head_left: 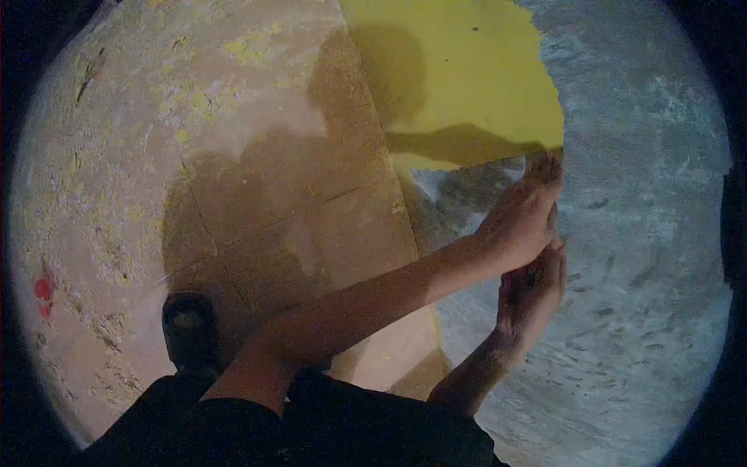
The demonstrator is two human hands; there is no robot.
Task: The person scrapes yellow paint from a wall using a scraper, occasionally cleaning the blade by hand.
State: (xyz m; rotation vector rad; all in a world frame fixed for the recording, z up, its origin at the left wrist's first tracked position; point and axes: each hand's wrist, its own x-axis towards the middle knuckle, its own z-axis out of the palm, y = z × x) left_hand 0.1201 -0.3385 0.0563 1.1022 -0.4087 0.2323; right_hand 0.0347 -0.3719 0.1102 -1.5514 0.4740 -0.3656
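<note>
Sheet (486,82): yellow, seemingly thin, flat between brown floor (101,233) and grey floor (638,335); lower right corner by the left fingertips.
Left hand (520,219): fingers nearly straight, close together; cannot tell whether they pinch the corner.
Right hand (539,289): just below, fingers part-bent; palm shaded, any hold unclear.
Ragged edge: could tear further if tugged unevenly.
Arm shadow (459,143): could hide a crease.
</note>
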